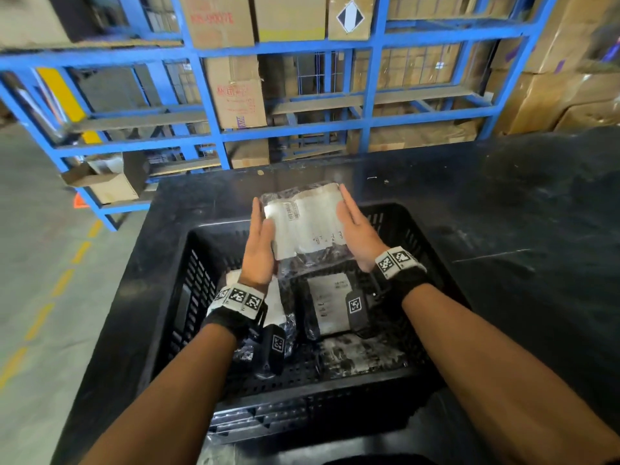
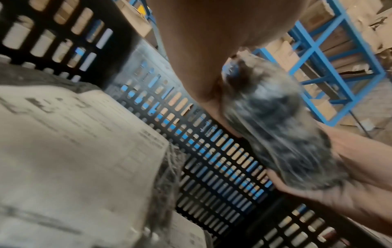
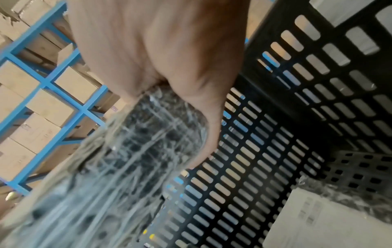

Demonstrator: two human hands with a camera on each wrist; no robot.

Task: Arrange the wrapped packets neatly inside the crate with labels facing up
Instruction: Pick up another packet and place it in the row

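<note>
A wrapped packet (image 1: 307, 226) in dark crinkled film, white label up, hangs over the far half of the black slotted crate (image 1: 196, 283). My left hand (image 1: 260, 245) grips its left edge, thumb on the label. My right hand (image 1: 355, 229) grips its right edge. In the left wrist view the packet (image 2: 275, 127) sits between thumb and fingers (image 2: 350, 171). The right wrist view shows the same packet (image 3: 148, 142). On the crate floor lie a label-up packet (image 1: 328, 303), one under my left wrist (image 1: 280, 308), and a pale one (image 1: 362, 357) near the front.
The crate stands on a dark table (image 1: 503, 229) with bare surface to its right. Behind the table is a blue steel rack (image 1: 208, 95) full of cardboard boxes (image 1: 235, 99). A concrete floor with a yellow dashed line (image 1: 40, 317) runs past on the left.
</note>
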